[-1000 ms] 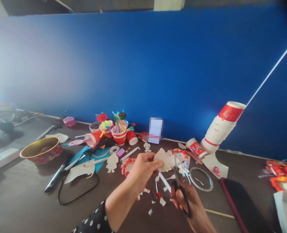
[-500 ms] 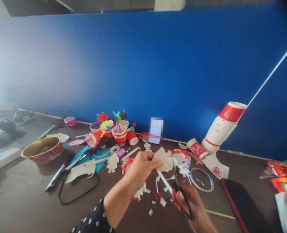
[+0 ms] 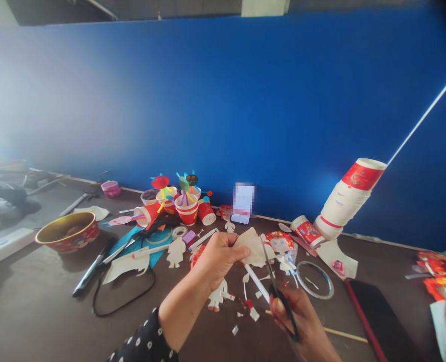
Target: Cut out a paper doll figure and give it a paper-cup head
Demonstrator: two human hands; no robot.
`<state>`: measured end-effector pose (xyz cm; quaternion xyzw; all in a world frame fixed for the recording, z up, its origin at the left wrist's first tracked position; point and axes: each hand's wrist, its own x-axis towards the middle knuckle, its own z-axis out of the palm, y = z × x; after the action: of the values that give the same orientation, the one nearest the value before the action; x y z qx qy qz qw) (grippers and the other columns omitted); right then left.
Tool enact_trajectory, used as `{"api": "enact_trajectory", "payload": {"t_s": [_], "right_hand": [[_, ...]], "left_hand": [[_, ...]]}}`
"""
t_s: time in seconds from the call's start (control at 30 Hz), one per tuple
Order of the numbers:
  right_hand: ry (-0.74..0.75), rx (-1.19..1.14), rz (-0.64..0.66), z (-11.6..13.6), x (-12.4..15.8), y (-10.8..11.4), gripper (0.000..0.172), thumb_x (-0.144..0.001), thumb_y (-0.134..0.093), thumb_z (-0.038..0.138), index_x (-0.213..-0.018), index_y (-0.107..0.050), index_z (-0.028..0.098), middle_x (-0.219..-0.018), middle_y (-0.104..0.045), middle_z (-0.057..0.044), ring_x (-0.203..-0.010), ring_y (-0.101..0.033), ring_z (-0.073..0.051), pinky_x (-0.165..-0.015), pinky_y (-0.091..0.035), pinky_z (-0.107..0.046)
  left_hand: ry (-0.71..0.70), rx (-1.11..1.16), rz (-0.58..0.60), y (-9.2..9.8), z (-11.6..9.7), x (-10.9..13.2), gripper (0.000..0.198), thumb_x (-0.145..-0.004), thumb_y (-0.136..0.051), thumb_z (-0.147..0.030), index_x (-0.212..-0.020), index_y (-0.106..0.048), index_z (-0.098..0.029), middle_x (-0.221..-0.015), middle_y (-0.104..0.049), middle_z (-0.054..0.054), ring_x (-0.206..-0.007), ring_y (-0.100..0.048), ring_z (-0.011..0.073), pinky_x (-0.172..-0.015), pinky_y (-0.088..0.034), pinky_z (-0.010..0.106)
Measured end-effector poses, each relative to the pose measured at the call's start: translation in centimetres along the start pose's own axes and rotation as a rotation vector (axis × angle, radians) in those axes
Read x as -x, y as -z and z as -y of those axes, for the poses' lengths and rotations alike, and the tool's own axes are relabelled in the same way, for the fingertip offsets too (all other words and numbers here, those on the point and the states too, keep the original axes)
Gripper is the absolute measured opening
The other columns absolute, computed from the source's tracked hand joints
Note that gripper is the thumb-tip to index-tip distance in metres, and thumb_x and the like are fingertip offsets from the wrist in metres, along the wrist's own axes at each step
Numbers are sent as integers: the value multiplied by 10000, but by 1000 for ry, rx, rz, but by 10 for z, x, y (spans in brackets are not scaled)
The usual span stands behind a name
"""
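My left hand pinches a cream paper cutout above the dark table. My right hand grips black-handled scissors, whose blades point up into the right edge of that paper. Below the paper lie small paper scraps and a paper doll shape. A printed doll figure with red headdress lies just right of the paper.
A leaning stack of red-and-white paper cups stands at the right by the blue wall. Decorated cups sit at the back centre, a gold-lined bowl at left, a tape ring and a dark phone at right. A black cable loops at left.
The scissors have tilted and slid slightly left into the paper, and the paper has shifted a little left and up in my left hand.
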<state>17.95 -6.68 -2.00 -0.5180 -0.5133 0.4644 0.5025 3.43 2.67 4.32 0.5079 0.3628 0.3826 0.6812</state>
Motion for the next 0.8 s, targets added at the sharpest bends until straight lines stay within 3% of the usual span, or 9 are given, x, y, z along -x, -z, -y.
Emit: {"api": "enact_trajectory", "payload": {"t_s": [0.13, 0.57, 0.8], "right_hand": [[-32, 15, 54, 1, -1, 2, 477, -668, -523, 618, -518, -374, 189, -499, -264, 61, -464, -211, -81, -412, -155, -225], [-32, 64, 9, 3, 0, 1, 491, -653, -514, 634, -505, -343, 199, -497, -256, 60, -475, -200, -86, -416, -155, -229], [-54, 18, -6, 4, -1, -1, 506, -595, -553, 656, -485, -364, 200, -468, -249, 68, -446, -190, -77, -402, -138, -228]], "left_hand": [[2, -28, 4, 1, 1, 0, 98, -555, -623, -188, -589, -633, -96, -503, -558, 14, -457, -437, 80, -480, -304, 222], [41, 21, -13, 0, -2, 1, 97, -543, -642, -175, -594, -626, -94, -518, -551, 9, -461, -419, 57, -479, -289, 205], [17, 33, -33, 4, 1, -2, 237, -558, -705, -314, -639, -594, -121, -563, -598, 25, -484, -500, 92, -476, -326, 217]]}}
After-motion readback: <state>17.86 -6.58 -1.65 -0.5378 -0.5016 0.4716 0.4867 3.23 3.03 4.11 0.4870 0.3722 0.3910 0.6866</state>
